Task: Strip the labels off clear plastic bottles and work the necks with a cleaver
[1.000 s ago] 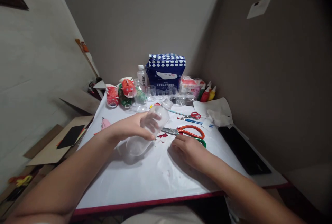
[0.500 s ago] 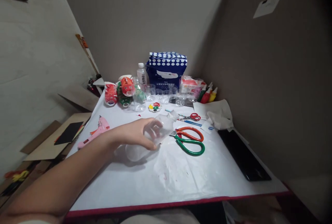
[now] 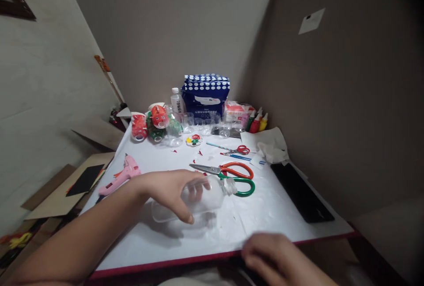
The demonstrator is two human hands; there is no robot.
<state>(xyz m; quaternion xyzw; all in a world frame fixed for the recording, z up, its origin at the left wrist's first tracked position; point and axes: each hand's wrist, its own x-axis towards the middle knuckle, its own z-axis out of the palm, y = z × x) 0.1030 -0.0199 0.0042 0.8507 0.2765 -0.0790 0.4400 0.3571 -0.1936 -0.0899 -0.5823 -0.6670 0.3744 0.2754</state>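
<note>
My left hand (image 3: pixel 172 193) is wrapped round the body of a clear plastic bottle (image 3: pixel 210 195). The bottle lies on its side just over the white table covering, its uncapped neck pointing right. Behind that neck are large scissors (image 3: pixel 238 170) with one orange and one green handle, blades spread slightly to the left. My right hand (image 3: pixel 273 255) is at the table's front edge, blurred by motion with its fingers bent. Whether anything is in it cannot be made out. A pink glue gun (image 3: pixel 124 174) lies left of my left hand.
Red and green painted bottle figures (image 3: pixel 158 118), clear plastic pieces (image 3: pixel 206 127) and a blue bag (image 3: pixel 206 100) stand at the back. A paint palette (image 3: pixel 194 140), small red scissors (image 3: pixel 243 150) and paint bottles (image 3: pixel 255 123) are nearer. A black phone-like slab (image 3: pixel 301 193) lies right.
The bottle in my left hand has come nearer and turned more level, uncovering the large scissors' blades. My right hand has come into view at the lower right. The view has shifted slightly.
</note>
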